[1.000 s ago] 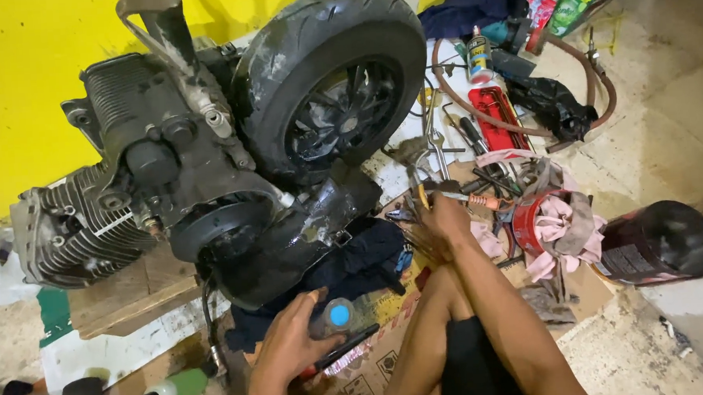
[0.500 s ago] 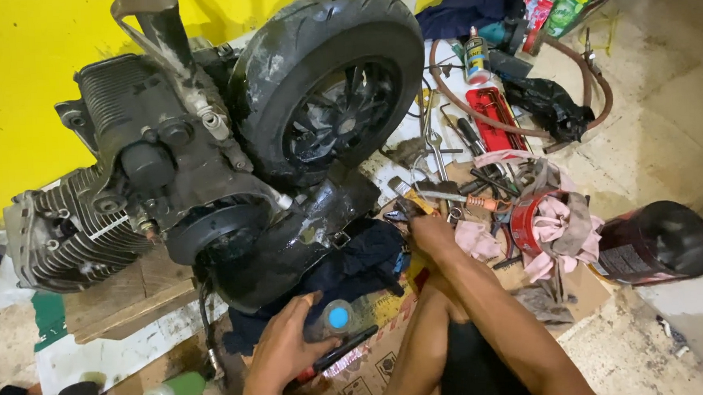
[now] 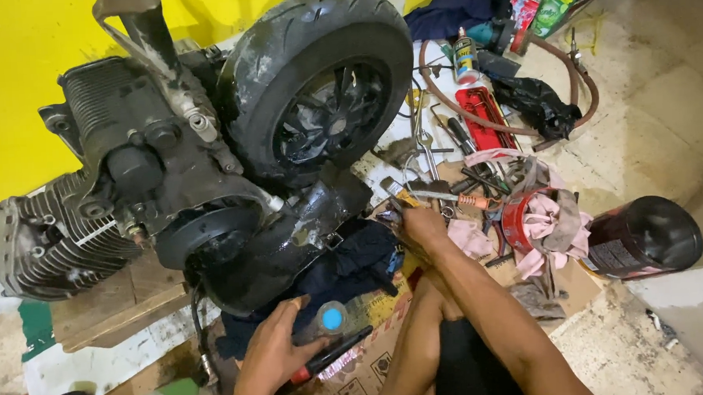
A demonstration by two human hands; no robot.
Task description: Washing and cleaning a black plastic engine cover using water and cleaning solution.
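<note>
Bright yellow wall (image 3: pixel 14 78) fills upper left, lit evenly w/ no hard shadows. Floor (image 3: pixel 663 89) is pale, worn concrete or stone, stained & gritty, w/ a seam running diagonally at right. A white ledge or step (image 3: pixel 689 317) sits bottom right. Flattened cardboard (image 3: pixel 359 371) & white sheeting (image 3: pixel 83 375) cover the floor in the middle & lower left, plus a wood board (image 3: pixel 127 310) near the wall

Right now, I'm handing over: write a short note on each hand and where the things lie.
Left hand: rests on the blue-capped clear plastic bottle, beside a red-handled black tool on the cardboard.
Right hand: reaching into the pile of metal hand tools; grip unclear.
Greasy black scooter engine with rear wheel: lying on wooden boards.
Done: tools laid out. Left: cannot tell.
</note>
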